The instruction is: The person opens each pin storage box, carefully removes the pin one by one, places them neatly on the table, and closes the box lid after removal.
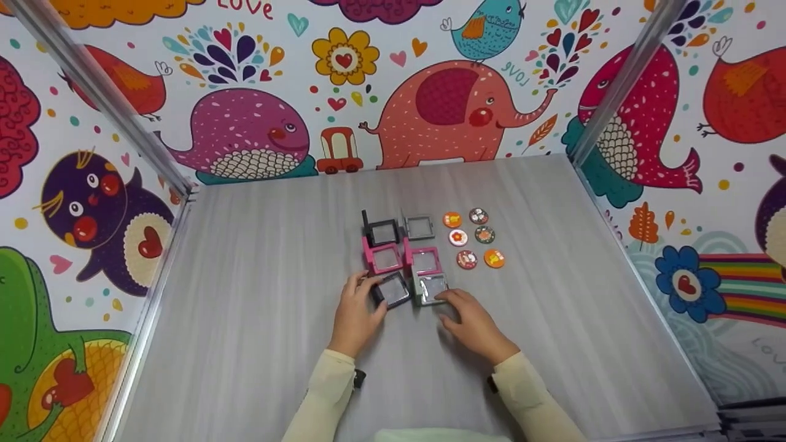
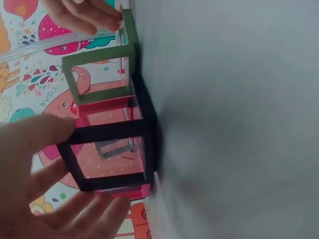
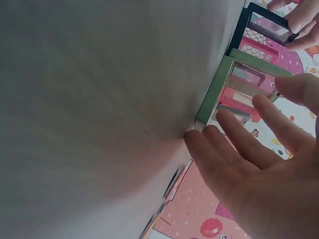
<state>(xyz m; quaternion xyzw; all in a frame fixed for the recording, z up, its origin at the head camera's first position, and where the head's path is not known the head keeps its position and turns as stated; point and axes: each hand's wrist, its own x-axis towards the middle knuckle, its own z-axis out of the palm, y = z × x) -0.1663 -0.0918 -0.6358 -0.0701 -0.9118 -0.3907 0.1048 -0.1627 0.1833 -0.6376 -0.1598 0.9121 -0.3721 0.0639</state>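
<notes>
In the head view, square open-centred frames stand in two columns, each an upright part joined to a flat part. My left hand (image 1: 357, 313) holds the nearest black frame (image 1: 394, 290) by its left side; in the left wrist view the thumb (image 2: 57, 130) lies at a corner and the other fingers are around the far side. Beside it stands a green frame (image 1: 432, 288). My right hand (image 1: 474, 322) is at its right side with fingers spread and loosely bent; in the right wrist view the fingertips (image 3: 193, 139) are right at the edge of the green frame (image 3: 213, 92).
Behind these stand two pink frames (image 1: 385, 258), a grey frame (image 1: 419, 227) and another black frame (image 1: 383, 232). Several round printed badges (image 1: 466, 259) lie to their right on the grey table (image 1: 264, 307). Walls with cartoon animals (image 1: 454, 116) enclose the back and sides.
</notes>
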